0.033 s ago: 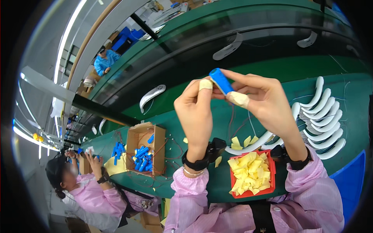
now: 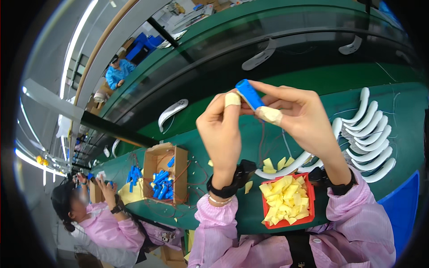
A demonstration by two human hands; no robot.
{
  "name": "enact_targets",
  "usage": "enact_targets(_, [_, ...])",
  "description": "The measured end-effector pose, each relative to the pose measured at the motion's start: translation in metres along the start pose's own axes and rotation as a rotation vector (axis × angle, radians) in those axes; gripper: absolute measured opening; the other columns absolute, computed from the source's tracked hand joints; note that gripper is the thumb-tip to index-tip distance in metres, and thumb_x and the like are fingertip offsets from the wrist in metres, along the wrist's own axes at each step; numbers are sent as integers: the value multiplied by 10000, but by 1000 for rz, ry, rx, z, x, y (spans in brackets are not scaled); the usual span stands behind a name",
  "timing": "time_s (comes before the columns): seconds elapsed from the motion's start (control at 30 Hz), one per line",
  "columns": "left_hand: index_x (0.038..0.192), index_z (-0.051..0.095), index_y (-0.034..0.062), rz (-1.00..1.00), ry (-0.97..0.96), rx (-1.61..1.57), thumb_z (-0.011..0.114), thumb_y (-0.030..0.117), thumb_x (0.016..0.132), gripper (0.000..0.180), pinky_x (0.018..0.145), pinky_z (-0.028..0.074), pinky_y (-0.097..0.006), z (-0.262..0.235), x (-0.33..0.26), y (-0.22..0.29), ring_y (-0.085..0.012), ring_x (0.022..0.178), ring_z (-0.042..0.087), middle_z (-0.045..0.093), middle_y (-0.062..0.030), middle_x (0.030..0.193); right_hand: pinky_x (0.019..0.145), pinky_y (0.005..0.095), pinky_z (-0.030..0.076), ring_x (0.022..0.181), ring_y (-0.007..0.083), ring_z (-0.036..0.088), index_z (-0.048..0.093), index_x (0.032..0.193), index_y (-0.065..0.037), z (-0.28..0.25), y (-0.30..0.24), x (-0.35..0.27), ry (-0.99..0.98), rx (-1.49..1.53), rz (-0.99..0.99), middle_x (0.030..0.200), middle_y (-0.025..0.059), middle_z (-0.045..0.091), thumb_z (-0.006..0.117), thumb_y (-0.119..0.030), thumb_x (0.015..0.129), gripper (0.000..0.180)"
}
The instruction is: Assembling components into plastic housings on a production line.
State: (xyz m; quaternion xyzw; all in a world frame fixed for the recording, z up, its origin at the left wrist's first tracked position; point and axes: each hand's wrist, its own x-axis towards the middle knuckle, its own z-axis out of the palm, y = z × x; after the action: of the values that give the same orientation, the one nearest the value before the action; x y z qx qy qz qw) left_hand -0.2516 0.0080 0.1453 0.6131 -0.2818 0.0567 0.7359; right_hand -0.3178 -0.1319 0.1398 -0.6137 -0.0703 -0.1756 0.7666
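Observation:
Above the green bench I hold up a blue cylindrical battery (image 2: 250, 94), tilted, with one end facing up and left. My right hand (image 2: 300, 111) pinches it between thumb and fingers along its right side. My left hand (image 2: 221, 129) is closed at its left side, the thumb and fingertips pressed together against it; its fingertips are partly hidden. Pale tape wraps both thumbs. Thin wires hang below the hands. Under my forearms sits a red tray (image 2: 311, 196) heaped with yellow paper pieces (image 2: 286, 196).
A cardboard box (image 2: 180, 176) of blue batteries (image 2: 163, 185) stands left, with loose batteries (image 2: 134, 175) beyond it. Curved white casings (image 2: 377, 147) line the right, near a blue bin (image 2: 404, 214). More casings lie on the belt behind. A co-worker (image 2: 96, 219) in pink sits left.
The scene has shifted slightly left in the picture. Both hands keep the same hold on the battery.

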Motion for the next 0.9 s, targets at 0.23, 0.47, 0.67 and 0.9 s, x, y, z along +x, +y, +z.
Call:
enact_targets(0.23, [1217,566,-50,53,43,41,615,33,932,301,850,555,-319,4,-2,5,-170,944,648,648,-129,1054,776,265,539,861,127,643,648,1292,-107,-1,8,4,66,-80,-86,960,68,650,671,8,858,450])
enact_targets(0.47, [1107,455,20,114,95,10,635,-62,884,298,823,528,-295,-2,-4,-3,-163,915,618,623,-122,998,706,255,548,786,119,620,670,1261,-110,11,4,-3,130,-289,-198,898,56,614,666,39,839,447])
enact_targets(0.67, [1067,405,37,108,98,28,611,-85,872,309,827,504,-276,3,-4,-6,-139,899,587,600,-122,1016,657,255,517,752,120,595,683,1247,-125,12,4,-4,159,-425,-225,859,52,606,659,57,820,464])
enact_targets(0.9, [1033,412,45,131,113,-6,575,-60,888,242,821,484,-269,7,-6,-10,-125,914,567,599,-119,1038,786,261,533,845,122,616,646,1290,-65,9,6,-1,119,-245,-107,941,52,602,679,24,817,482])
